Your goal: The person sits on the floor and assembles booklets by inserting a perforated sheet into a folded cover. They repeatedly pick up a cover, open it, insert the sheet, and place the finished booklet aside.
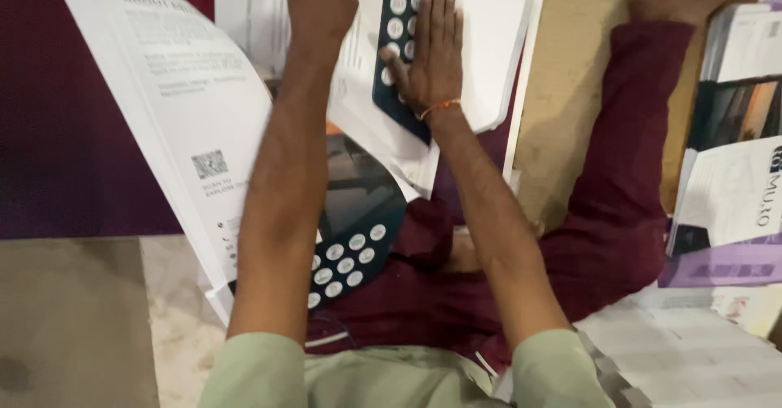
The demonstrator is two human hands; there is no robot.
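Note:
My right hand [430, 50] lies flat, palm down, on a dark blue sheet with white round dots [397, 66]. That sheet rests on a pile of white printed sheets [489, 41]. An orange thread circles that wrist. My left hand [318, 5] reaches to the top edge of the view against white papers [252, 9]; its fingers are cut off there. A thick curled bundle of white printed sheets [171, 107] hangs to the left of my left forearm. A second dark dotted sheet [354, 249] shows under that forearm, above my maroon-trousered legs.
A dark maroon surface [57, 131] fills the left side. Stacks of brochures [733, 131] stand at the right, with a purple one [717, 265] below them. A pile of white sheets [684, 359] lies at the bottom right. Beige floor [570, 90] shows between.

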